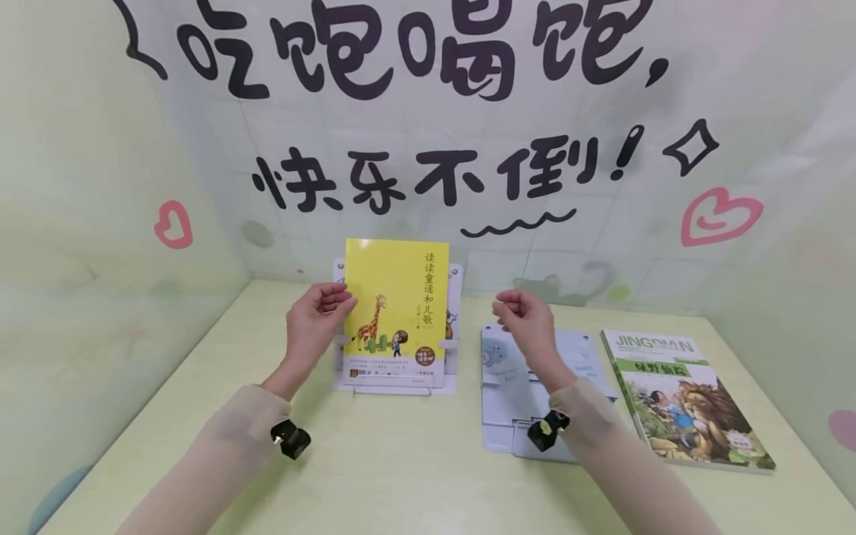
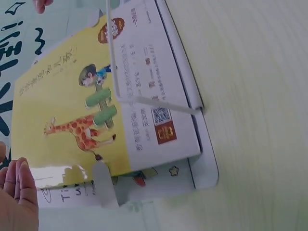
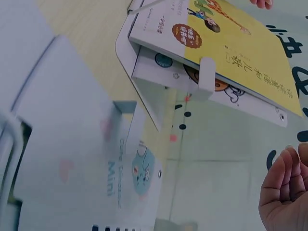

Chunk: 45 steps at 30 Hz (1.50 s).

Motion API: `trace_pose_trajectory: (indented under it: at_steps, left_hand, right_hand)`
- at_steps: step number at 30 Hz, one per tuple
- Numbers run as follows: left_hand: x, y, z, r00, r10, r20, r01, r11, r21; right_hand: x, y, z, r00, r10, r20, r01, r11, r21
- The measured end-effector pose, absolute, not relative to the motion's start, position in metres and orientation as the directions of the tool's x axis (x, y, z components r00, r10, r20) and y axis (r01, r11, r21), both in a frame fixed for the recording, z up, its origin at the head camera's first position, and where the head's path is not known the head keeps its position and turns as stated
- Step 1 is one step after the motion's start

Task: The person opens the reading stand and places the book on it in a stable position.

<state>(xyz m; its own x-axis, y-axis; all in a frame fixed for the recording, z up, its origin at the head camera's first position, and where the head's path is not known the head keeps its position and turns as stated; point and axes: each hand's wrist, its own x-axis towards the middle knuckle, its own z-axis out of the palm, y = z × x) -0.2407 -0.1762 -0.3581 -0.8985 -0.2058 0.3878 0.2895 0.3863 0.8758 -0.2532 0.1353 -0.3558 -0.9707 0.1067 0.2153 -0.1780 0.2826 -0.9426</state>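
A yellow children's book (image 1: 401,297) with a giraffe on its cover leans upright on a white book stand (image 1: 453,297), behind a clear front wire. Side clips of the stand overlap the book's edges. Beside the book's left edge is my left hand (image 1: 314,327), its fingers loosely bent; whether the fingertips touch the cover I cannot tell. My right hand (image 1: 531,327) hovers over a second, pale blue book stand (image 1: 501,405) that lies low on the table. Its fingers are loosely bent with nothing between them, as the right wrist view also shows.
A book with a lion on its cover (image 1: 689,401) lies flat at the right of the pale wooden table (image 1: 374,475). Behind the table rises a printed wall sheet (image 1: 428,215) with large dark characters, and similar sheets enclose both sides.
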Motion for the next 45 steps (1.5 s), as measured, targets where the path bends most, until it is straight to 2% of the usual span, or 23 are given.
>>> trace_pose_trajectory:
  at_steps: [5,14,23,29,36,45]
  left_hand:
    - [-0.235,-0.152,-0.352,-0.929,-0.111,0.352,0.307,0.298,0.904]
    - [-0.22,-0.094,-0.356,-0.95,0.101,0.296,0.31,0.181,0.933]
    - [-0.209,-0.037,-0.384,-0.926,0.339,0.168,0.273,0.293,0.916]
    - [-0.203,-0.01,-0.412,-0.884,0.467,0.018,0.217,0.375,0.901]
    - [-0.199,0.008,-0.424,-0.85,0.523,-0.061,0.192,0.415,0.889]
    - [-0.196,0.026,-0.419,-0.823,0.555,-0.124,0.264,0.566,0.781]
  right_hand:
    - [-0.24,0.171,-0.356,-0.97,0.126,0.208,-0.158,0.322,-0.933]
    - [-0.213,0.225,-0.374,-0.972,0.148,0.181,-0.1,0.437,-0.894]
    - [-0.181,0.27,-0.398,-0.989,0.121,0.08,-0.001,0.546,-0.838]
    - [-0.167,0.285,-0.409,-0.997,0.072,-0.012,0.051,0.571,-0.82]
    - [-0.157,0.286,-0.419,-0.995,0.015,-0.098,0.085,0.633,-0.769]
    - [-0.15,0.288,-0.426,-0.987,-0.097,-0.131,0.052,0.576,-0.816]
